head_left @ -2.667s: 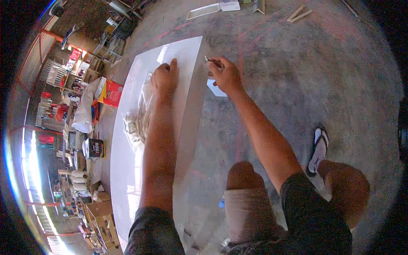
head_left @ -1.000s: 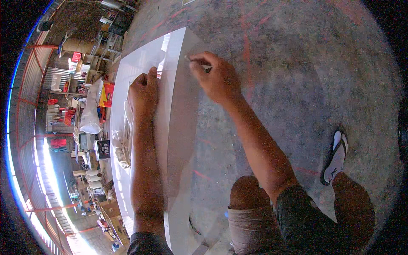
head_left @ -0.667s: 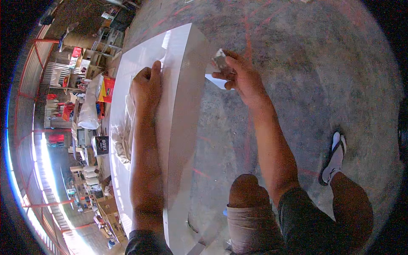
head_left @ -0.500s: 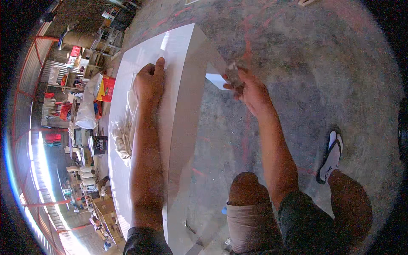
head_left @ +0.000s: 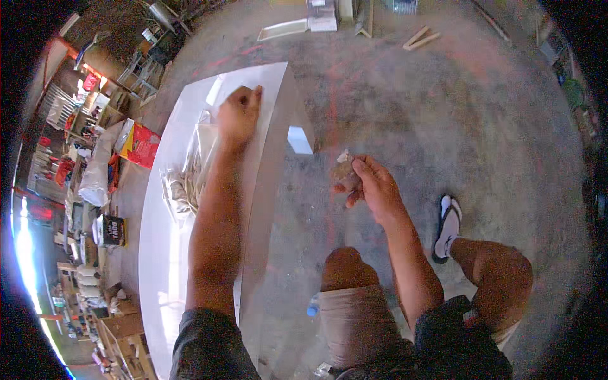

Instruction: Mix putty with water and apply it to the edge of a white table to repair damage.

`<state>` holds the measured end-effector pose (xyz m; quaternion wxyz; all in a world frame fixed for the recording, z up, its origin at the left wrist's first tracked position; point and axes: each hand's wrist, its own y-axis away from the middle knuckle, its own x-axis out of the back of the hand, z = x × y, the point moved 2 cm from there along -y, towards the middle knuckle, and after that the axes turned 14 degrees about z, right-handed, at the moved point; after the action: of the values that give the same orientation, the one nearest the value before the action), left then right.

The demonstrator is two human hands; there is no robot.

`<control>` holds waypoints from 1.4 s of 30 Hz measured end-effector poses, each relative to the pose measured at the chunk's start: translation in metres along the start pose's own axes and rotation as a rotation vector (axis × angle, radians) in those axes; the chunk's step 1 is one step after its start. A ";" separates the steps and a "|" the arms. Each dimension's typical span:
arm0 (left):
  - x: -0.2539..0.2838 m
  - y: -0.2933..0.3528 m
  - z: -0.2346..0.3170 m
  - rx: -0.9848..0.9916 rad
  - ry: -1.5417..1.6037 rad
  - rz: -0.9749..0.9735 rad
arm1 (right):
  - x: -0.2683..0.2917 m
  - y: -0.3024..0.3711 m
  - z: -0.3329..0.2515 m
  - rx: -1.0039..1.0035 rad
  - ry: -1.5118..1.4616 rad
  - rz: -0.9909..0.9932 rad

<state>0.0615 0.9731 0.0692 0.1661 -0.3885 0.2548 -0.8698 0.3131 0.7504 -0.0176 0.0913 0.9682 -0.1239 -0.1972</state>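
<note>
A long white glossy furniture piece [head_left: 166, 234] with a deep side panel stretches along my left. My left hand [head_left: 239, 120] is closed over its top near the far end, fingers curled and slightly blurred; whatever they grip, if anything, is hidden. Beside that forearm a crumpled beige cloth [head_left: 188, 180] lies on the white top. Off the right side of the furniture, my right hand [head_left: 375, 189] pinches a small brownish-grey piece [head_left: 344, 170] with a whitish tip, held in the air above the floor. Its exact kind is unclear.
The concrete floor [head_left: 392, 114] bears faint red lines. Farther off lie wooden pieces [head_left: 421, 38] and a pale frame [head_left: 283, 30]. Leftward stand a red and yellow bag [head_left: 139, 145], a black box [head_left: 110, 230] and cluttered shelves. A blue-capped bottle [head_left: 313, 305] is beside my knee.
My right hand has moved away from the furniture's side with the small piece in it. My left hand stays near the far end of the top. The view has shifted, showing more floor ahead.
</note>
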 end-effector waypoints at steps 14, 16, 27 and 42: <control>-0.018 0.043 0.064 -0.015 0.641 -0.651 | -0.084 -0.069 -0.081 0.919 0.599 0.500; -0.019 0.043 0.060 -0.008 0.665 -0.637 | -0.086 -0.067 -0.081 1.040 0.652 0.497; -0.025 0.042 0.049 0.002 0.764 -0.691 | -0.084 -0.063 -0.077 1.322 1.147 0.417; -0.029 0.040 0.044 0.153 0.698 -0.680 | -0.060 -0.088 -0.085 0.740 0.790 0.100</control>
<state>0.1176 0.9410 0.0542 -0.1945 -0.1217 0.0893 -0.9692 0.3118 0.8613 0.0616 -0.2070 0.9289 -0.1874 0.2431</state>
